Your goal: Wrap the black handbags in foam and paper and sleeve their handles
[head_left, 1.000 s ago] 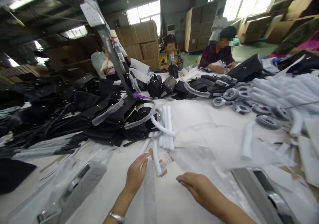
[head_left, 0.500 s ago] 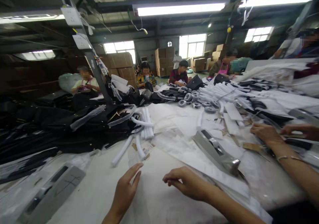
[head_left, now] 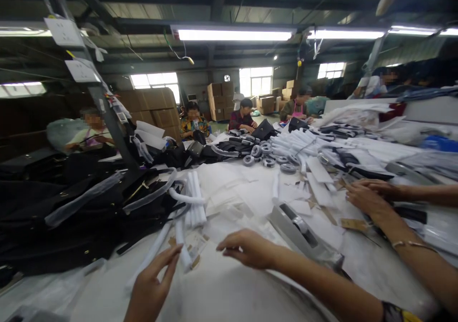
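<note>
My left hand (head_left: 153, 281) is over the near part of the table, its fingers stretched out and holding nothing. Its fingertips are close to the lower end of a white wrapped tube (head_left: 182, 245); whether they touch it I cannot tell. My right hand (head_left: 248, 249) hovers to the right, fingers slightly bent, thumb apart, nothing in it. Beyond its wrist stands a grey tape dispenser (head_left: 304, 236). More white tubes (head_left: 195, 198) lie beside black bags (head_left: 107, 207), which have clear-wrapped handles, at the left.
A co-worker's hands (head_left: 372, 200) are busy at the right, near a brown tag (head_left: 354, 224). White sheets (head_left: 239, 183) cover the table's middle, with a heap of white-wrapped strips (head_left: 296, 143) behind. A metal post (head_left: 110, 126) rises at the left. Several people sit across the table.
The view has turned to the right and tilted up, so things sit further left. Both hands stay raised, without anything in them. The co-worker's two hands have come closer together.
</note>
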`<control>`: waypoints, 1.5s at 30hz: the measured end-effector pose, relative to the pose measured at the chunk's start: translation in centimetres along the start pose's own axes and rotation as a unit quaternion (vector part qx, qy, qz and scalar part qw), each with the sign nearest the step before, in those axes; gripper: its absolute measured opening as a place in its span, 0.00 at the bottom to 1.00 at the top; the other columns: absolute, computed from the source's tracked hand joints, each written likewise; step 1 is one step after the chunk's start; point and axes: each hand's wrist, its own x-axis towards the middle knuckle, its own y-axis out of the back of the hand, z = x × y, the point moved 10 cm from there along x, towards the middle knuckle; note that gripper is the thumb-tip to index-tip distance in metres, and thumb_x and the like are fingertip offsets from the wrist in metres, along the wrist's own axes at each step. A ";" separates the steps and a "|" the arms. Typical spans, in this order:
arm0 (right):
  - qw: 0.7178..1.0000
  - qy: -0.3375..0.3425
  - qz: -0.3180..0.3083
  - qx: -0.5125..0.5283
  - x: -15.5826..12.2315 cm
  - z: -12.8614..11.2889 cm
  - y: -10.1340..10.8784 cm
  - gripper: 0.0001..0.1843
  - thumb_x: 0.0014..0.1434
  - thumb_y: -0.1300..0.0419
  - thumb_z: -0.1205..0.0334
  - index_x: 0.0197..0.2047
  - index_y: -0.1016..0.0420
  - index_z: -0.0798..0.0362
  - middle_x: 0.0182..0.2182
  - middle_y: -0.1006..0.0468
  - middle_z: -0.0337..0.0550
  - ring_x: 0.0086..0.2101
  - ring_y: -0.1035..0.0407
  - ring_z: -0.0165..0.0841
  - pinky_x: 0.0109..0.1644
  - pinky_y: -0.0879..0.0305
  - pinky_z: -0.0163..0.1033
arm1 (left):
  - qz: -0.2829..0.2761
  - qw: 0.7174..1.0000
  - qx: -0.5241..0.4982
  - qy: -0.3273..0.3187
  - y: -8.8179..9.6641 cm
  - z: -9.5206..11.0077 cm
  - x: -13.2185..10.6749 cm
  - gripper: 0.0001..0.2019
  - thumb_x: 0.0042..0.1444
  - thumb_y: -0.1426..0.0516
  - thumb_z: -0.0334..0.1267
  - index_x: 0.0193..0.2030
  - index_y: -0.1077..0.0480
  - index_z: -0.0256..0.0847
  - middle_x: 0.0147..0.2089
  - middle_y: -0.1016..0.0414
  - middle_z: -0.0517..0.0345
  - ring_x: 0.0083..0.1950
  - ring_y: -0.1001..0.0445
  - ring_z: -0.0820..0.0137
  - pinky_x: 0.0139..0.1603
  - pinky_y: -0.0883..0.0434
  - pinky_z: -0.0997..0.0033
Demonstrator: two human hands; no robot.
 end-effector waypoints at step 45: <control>0.948 -0.141 0.023 0.285 45.7 -3.3 -4.2 0.10 0.54 0.34 0.65 0.27 0.32 0.53 0.28 0.24 0.35 0.44 0.27 0.43 0.54 0.32 0.53 | -0.164 0.898 -0.125 0.389 15.2 -25.5 26.5 0.33 0.49 0.42 0.69 0.42 0.23 0.38 0.39 0.18 0.57 0.46 0.21 0.61 0.48 0.26 0.68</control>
